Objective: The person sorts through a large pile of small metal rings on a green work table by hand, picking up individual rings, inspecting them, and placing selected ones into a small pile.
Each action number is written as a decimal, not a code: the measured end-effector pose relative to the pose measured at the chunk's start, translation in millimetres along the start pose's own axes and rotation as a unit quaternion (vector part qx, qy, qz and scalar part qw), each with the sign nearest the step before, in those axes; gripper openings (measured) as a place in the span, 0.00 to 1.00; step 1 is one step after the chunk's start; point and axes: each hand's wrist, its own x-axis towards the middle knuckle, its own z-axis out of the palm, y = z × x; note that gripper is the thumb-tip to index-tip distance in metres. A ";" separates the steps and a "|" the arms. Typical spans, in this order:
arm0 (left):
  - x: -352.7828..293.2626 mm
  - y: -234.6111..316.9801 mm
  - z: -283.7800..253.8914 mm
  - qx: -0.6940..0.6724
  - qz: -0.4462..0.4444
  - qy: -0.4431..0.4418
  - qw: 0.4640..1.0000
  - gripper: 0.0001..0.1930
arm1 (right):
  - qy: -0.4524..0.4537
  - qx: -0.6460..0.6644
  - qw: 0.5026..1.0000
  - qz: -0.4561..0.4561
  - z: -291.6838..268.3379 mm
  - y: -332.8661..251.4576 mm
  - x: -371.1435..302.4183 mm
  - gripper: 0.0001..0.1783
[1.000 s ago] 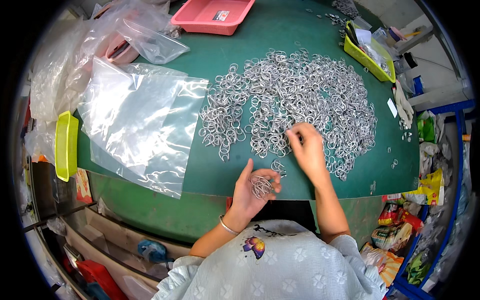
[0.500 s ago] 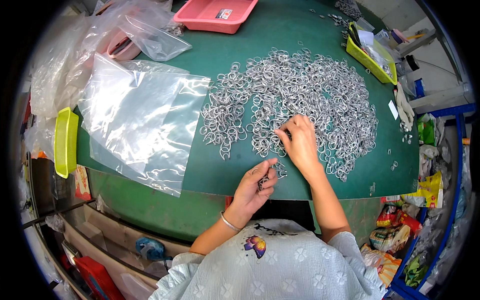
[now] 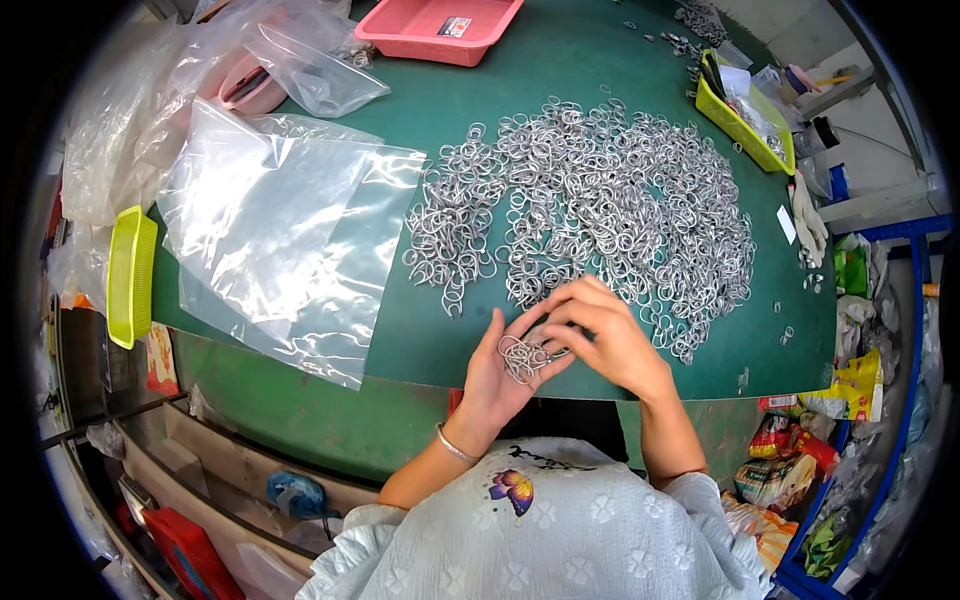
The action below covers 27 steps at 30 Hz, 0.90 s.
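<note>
A wide heap of small silver metal rings (image 3: 620, 190) is spread over the green table. My left hand (image 3: 490, 385) is turned palm up, cupping a small bunch of metal rings (image 3: 522, 358) at the near side of the heap. Over its fingertips bends my right hand (image 3: 615, 340), with thumb and fingers drawn together beside the bunch. What the right fingers pinch, if anything, is hidden. A band (image 3: 455, 445) circles my left wrist.
Clear plastic bags (image 3: 290, 230) lie left of the heap. A pink tray (image 3: 440, 40) stands at the far side, a yellow-green basket (image 3: 132, 280) at the left edge. Another yellow-green basket (image 3: 740, 125) holding items stands far right, near a white glove (image 3: 808, 220).
My right hand has come from the heap toward me and met the left hand. The left fingers have uncurled, baring the rings in the palm.
</note>
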 end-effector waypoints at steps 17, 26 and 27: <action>-3.1 -0.9 -18.7 -0.026 -0.024 -0.045 0.998 0.18 | 0.247 -0.292 0.924 0.007 -8.6 36.5 16.0 0.07; -6.8 0.2 -15.3 -0.026 -0.033 -0.035 0.999 0.24 | 0.270 -0.082 0.953 0.110 -20.2 34.0 -3.2 0.03; -7.8 -1.1 -17.7 -0.032 -0.038 -0.036 0.998 0.25 | 0.259 -0.020 0.955 0.140 -21.0 40.2 -9.2 0.03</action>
